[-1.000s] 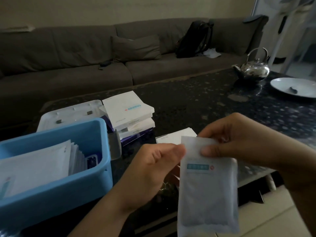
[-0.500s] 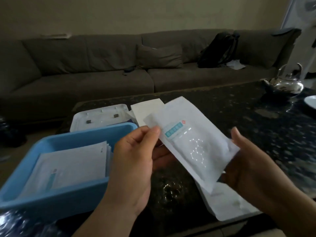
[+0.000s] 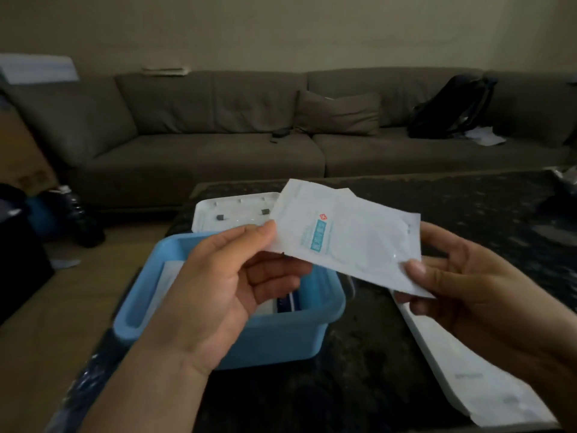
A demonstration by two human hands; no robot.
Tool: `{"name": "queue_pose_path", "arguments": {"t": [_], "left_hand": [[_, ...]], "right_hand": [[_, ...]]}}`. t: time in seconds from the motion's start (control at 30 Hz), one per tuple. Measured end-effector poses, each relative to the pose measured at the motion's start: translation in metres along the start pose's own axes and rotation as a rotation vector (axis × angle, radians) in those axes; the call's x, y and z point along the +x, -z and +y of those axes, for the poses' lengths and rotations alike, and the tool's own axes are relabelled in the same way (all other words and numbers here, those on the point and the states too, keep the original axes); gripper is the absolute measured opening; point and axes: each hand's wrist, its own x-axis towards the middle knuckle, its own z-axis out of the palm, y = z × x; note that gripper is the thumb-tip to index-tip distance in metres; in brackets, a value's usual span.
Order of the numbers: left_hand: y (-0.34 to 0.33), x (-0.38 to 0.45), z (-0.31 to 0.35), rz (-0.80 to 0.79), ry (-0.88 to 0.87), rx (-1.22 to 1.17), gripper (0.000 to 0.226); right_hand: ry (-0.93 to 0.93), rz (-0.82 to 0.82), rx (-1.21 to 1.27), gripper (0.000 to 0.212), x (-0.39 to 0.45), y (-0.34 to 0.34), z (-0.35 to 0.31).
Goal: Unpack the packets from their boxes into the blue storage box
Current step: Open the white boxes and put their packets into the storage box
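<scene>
Two hands hold one white packet above the blue storage box.

The left hand pinches the left edge of the packet between thumb and fingers; the right hand pinches its lower right corner. The packet is tilted in the middle of the frame. The blue storage box stands at lower centre on the dark table, its white lid just behind it.

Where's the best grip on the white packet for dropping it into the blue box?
Probably its short ends, as now: the left hand pinches the printed end of the white packet and the right hand pinches the opposite corner. It is flat and limp, so edge pinches from the sides keep it taut above the blue storage box.
</scene>
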Motion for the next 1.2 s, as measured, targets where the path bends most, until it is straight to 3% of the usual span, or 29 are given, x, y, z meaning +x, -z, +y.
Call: {"name": "queue_pose_path", "arguments": {"t": [0.13, 0.33, 0.4, 0.5, 0.6, 0.83, 0.97, 1.07, 1.2], "left_hand": [[0.029, 0.003, 0.017, 0.044, -0.021, -0.119, 0.026], [0.077, 0.011, 0.036, 0.065, -0.094, 0.004, 0.02], [0.091, 0.012, 0.042, 0.103, -0.12, 0.123, 0.015], [0.112, 0.011, 0.049, 0.182, -0.122, 0.601, 0.024], [0.126, 0.009, 0.051, 0.26, -0.054, 0.954, 0.028], [0.135, 0.008, 0.052, 0.275, 0.084, 1.252, 0.03], [0.13, 0.01, 0.05, 0.302, 0.036, 1.274, 0.027], [0.127, 0.013, 0.047, 0.338, -0.012, 1.249, 0.018], [0.125, 0.015, 0.046, 0.351, -0.038, 1.266, 0.014]], "right_hand": [[0.059, 0.028, -0.064, 0.071, 0.026, -0.033, -0.007], [0.0, -0.025, -0.125, 0.091, 0.054, -0.069, -0.019], [-0.015, -0.068, -0.185, 0.095, 0.059, -0.076, -0.02], [-0.044, -0.118, -0.295, 0.098, 0.067, -0.084, -0.014], [-0.103, -0.141, -0.327, 0.097, 0.077, -0.088, -0.005], [-0.171, -0.208, -0.533, 0.093, 0.093, -0.094, 0.013], [-0.222, -0.249, -0.666, 0.093, 0.094, -0.096, 0.014], [-0.263, -0.253, -0.759, 0.081, 0.094, -0.102, 0.017], [-0.163, -0.226, -1.206, 0.065, 0.092, -0.111, 0.02]]}}
